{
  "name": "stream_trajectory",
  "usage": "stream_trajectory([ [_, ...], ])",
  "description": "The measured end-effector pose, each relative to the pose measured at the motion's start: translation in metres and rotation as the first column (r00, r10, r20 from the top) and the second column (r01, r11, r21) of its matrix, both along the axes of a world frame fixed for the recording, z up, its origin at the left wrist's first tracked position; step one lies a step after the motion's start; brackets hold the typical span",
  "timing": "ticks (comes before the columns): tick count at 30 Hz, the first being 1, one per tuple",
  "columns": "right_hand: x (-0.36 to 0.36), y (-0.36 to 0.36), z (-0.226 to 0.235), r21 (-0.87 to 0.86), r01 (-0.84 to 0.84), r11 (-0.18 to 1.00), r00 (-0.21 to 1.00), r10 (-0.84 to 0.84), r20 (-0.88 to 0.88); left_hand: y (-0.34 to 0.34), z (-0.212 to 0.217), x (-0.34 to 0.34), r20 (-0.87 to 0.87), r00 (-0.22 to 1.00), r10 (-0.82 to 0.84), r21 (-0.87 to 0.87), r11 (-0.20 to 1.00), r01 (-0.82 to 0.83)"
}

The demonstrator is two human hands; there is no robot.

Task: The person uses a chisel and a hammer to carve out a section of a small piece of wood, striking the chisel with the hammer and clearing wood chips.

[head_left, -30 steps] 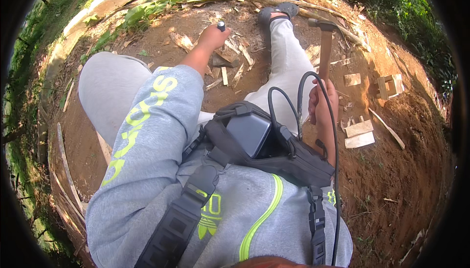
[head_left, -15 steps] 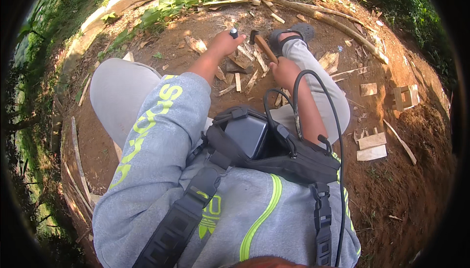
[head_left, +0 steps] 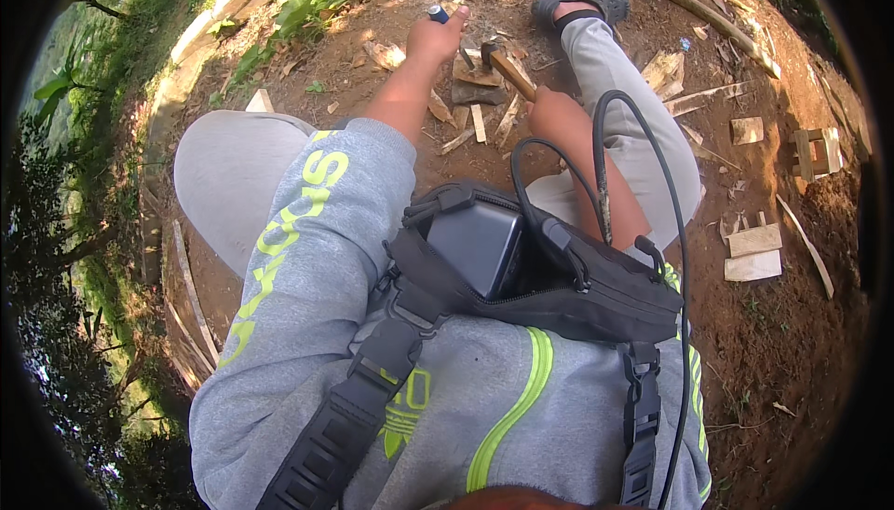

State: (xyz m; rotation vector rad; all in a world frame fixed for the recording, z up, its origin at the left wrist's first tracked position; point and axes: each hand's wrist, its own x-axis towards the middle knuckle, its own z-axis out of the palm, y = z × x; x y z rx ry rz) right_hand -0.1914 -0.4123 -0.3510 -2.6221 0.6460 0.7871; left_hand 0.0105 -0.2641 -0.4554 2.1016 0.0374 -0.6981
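Head view: left hand [head_left: 430,41] far centre, grip closed around a blue-tipped chisel [head_left: 439,14] standing upright over a flat wood block [head_left: 477,75] on the bare dirt ground [head_left: 801,342]. Right hand [head_left: 551,109] just right of it, grip closed on the wooden handle of a hammer [head_left: 503,65]; hammer head sits over the block, just beside the chisel. Wood chips [head_left: 475,123] scattered near the block. Sandalled foot [head_left: 582,5] far right of the block. Cut wood offcuts [head_left: 752,254] lie well apart on the right. Black chest pouch [head_left: 549,272] near, cables looping up.
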Motion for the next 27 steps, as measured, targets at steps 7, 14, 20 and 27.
stream_trajectory([
  [7, -0.006, -0.042, -0.045, 0.123, 0.037, 0.992, 0.999, -0.041, 0.032, -0.010, 0.034, -0.020, 0.152, 0.945, -0.291, 0.151, 0.951, 0.268],
  [14, -0.112, -0.086, 0.110, 0.697, 0.402, 0.594, 0.548, -0.766, 0.336, 0.011, 0.003, 0.002, 0.181, 0.929, -0.322, 0.167, 0.941, 0.294],
  [20, -0.271, -0.127, 0.094, 0.488, 0.758, 0.433, 0.178, -0.857, 0.483, -0.001, 0.000, 0.005, 0.129, 0.934, -0.332, 0.045, 0.943, 0.329],
  [27, -0.431, -0.122, 0.046, -0.200, 0.875, 0.441, 0.370, -0.875, -0.312, -0.010, 0.005, 0.003, 0.060, 0.962, -0.266, -0.068, 0.960, 0.270],
])
